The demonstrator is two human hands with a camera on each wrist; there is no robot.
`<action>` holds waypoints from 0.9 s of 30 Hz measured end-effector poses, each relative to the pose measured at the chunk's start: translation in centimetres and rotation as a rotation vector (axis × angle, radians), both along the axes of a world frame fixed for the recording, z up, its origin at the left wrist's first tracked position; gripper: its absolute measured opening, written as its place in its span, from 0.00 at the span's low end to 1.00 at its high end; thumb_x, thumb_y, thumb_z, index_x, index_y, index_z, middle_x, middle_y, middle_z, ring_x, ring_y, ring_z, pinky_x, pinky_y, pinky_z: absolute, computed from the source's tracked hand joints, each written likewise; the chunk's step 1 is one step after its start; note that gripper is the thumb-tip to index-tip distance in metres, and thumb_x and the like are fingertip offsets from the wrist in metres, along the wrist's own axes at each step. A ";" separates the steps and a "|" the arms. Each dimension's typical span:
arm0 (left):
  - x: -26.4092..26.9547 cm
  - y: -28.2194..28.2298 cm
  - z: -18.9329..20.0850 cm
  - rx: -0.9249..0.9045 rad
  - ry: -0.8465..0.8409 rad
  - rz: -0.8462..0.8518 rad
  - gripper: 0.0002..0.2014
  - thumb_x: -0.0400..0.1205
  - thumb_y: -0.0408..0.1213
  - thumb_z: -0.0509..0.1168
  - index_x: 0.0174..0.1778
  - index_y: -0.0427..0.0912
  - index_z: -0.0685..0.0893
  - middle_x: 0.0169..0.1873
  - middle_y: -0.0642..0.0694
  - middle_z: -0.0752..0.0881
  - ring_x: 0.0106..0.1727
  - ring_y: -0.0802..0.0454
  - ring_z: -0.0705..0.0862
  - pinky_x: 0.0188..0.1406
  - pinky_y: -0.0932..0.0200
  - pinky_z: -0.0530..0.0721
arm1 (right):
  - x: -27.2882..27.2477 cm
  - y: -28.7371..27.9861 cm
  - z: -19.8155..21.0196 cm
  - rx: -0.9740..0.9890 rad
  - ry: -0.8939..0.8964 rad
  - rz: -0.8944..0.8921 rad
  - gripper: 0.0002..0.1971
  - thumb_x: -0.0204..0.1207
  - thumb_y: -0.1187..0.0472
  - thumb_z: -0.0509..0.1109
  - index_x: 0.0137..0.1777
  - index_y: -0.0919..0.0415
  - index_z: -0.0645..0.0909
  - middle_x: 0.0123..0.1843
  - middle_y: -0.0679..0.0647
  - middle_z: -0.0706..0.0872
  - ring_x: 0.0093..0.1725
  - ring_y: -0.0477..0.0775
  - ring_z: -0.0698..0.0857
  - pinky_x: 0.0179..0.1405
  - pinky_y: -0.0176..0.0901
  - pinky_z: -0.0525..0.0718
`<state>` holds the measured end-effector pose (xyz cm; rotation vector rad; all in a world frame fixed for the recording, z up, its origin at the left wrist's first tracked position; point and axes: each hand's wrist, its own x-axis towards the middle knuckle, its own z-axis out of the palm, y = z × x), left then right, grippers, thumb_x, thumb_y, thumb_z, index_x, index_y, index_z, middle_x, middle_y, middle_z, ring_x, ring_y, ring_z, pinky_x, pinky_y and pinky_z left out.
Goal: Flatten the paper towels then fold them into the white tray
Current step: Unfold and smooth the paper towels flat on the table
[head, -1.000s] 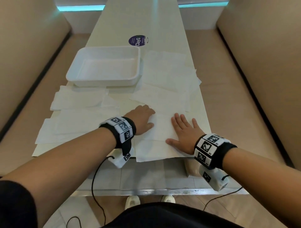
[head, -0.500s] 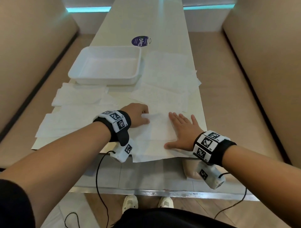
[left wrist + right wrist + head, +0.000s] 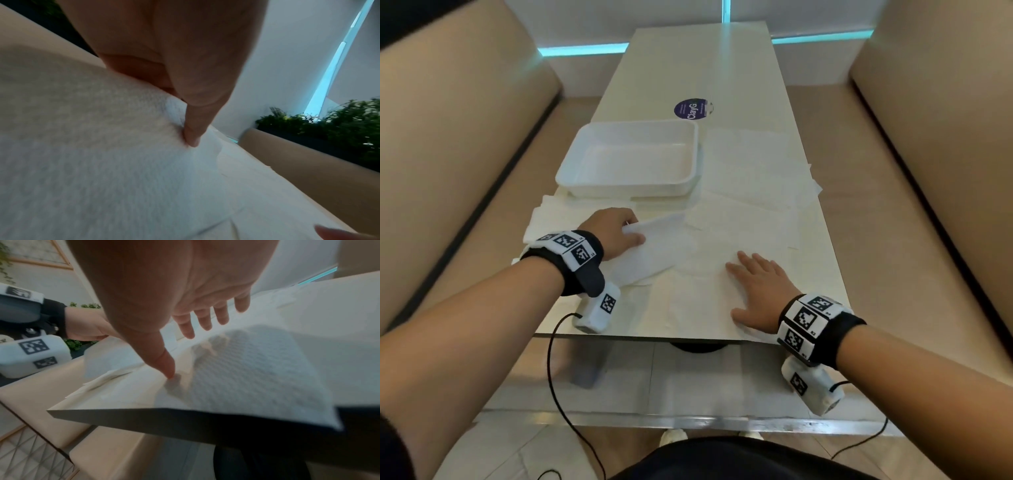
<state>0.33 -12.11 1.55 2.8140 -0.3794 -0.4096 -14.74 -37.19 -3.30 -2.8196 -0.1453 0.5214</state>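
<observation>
A white paper towel (image 3: 654,253) is lifted off the table at its left edge, pinched by my left hand (image 3: 616,233); the left wrist view shows the thumb (image 3: 195,129) pressed into the paper towel (image 3: 102,162). My right hand (image 3: 756,287) lies flat with straight, spread fingers on the near paper towel (image 3: 698,308), close to the table's front edge; in the right wrist view the right hand (image 3: 185,321) hovers just over the textured paper towel (image 3: 257,369). The empty white tray (image 3: 571,174) stands behind my left hand.
More flat paper towels lie to the right of the tray (image 3: 753,171) and at the left under my left wrist (image 3: 541,226). A purple round sticker (image 3: 692,109) is on the table behind the tray. Tan bench seats (image 3: 465,144) flank the narrow table.
My left hand went from lying flat on the towel to pinching its left edge and lifting it up and leftward. The right hand stayed flat on the towel.
</observation>
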 end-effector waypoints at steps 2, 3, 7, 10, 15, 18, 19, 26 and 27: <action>0.6 1.7 -0.6 0.023 -0.025 0.047 0.09 0.79 0.48 0.69 0.46 0.48 0.78 0.48 0.46 0.83 0.47 0.46 0.78 0.43 0.55 0.74 | 0.2 1.3 0.1 0.070 -0.040 0.012 0.37 0.73 0.54 0.68 0.82 0.51 0.59 0.84 0.52 0.58 0.81 0.56 0.59 0.78 0.50 0.63; 0.8 2.5 -0.9 0.042 -0.033 0.067 0.09 0.80 0.48 0.68 0.48 0.48 0.78 0.49 0.46 0.83 0.47 0.45 0.78 0.44 0.54 0.74 | 0.2 1.8 0.1 0.085 -0.054 0.007 0.33 0.73 0.58 0.68 0.79 0.51 0.64 0.81 0.51 0.64 0.78 0.55 0.63 0.74 0.49 0.69; 1.4 5.4 -2.6 0.164 -0.061 0.106 0.16 0.78 0.49 0.70 0.57 0.46 0.77 0.55 0.44 0.84 0.54 0.41 0.81 0.51 0.51 0.78 | -0.4 2.9 0.0 0.083 -0.111 0.023 0.22 0.73 0.66 0.66 0.68 0.52 0.79 0.74 0.50 0.73 0.72 0.56 0.70 0.64 0.50 0.78; 1.6 6.4 -4.1 0.173 -0.118 0.111 0.22 0.75 0.52 0.72 0.61 0.46 0.76 0.57 0.44 0.83 0.61 0.40 0.78 0.59 0.47 0.75 | -1.2 3.2 -0.4 -0.008 -0.251 0.117 0.20 0.61 0.67 0.77 0.55 0.55 0.88 0.62 0.58 0.83 0.61 0.66 0.81 0.50 0.55 0.84; 1.3 6.0 -4.5 0.116 -0.227 0.057 0.21 0.74 0.44 0.74 0.59 0.43 0.77 0.56 0.41 0.79 0.61 0.38 0.74 0.56 0.44 0.76 | -3.4 3.3 0.4 -0.060 -0.040 0.129 0.34 0.72 0.46 0.67 0.79 0.48 0.65 0.76 0.49 0.67 0.72 0.54 0.68 0.66 0.49 0.75; 1.1 5.6 -4.5 0.042 -0.212 0.006 0.16 0.75 0.36 0.71 0.54 0.42 0.74 0.54 0.41 0.76 0.55 0.40 0.75 0.50 0.47 0.77 | -4.3 3.6 0.3 -0.087 -0.006 0.145 0.38 0.68 0.48 0.72 0.78 0.49 0.63 0.77 0.49 0.64 0.73 0.54 0.66 0.64 0.51 0.77; 1.0 5.5 -4.6 0.029 -0.190 -0.012 0.13 0.76 0.34 0.70 0.53 0.42 0.73 0.53 0.41 0.77 0.52 0.41 0.76 0.48 0.49 0.76 | -4.4 3.7 0.1 -0.095 -0.009 0.140 0.34 0.70 0.53 0.71 0.77 0.50 0.66 0.76 0.50 0.66 0.72 0.55 0.68 0.61 0.51 0.79; 0.0 5.0 -5.0 0.038 -0.082 -0.067 0.06 0.81 0.32 0.60 0.51 0.43 0.79 0.52 0.42 0.81 0.47 0.44 0.78 0.49 0.52 0.77 | -3.8 4.6 2.2 -0.029 -0.084 0.034 0.10 0.78 0.57 0.60 0.56 0.53 0.78 0.55 0.49 0.83 0.54 0.54 0.82 0.42 0.43 0.74; -0.2 4.9 -4.9 0.037 -0.077 -0.067 0.06 0.81 0.33 0.60 0.51 0.43 0.79 0.52 0.43 0.81 0.48 0.45 0.79 0.50 0.52 0.78 | -3.4 4.7 3.0 -0.014 -0.096 0.018 0.10 0.78 0.57 0.60 0.56 0.53 0.79 0.54 0.49 0.84 0.52 0.55 0.83 0.42 0.43 0.74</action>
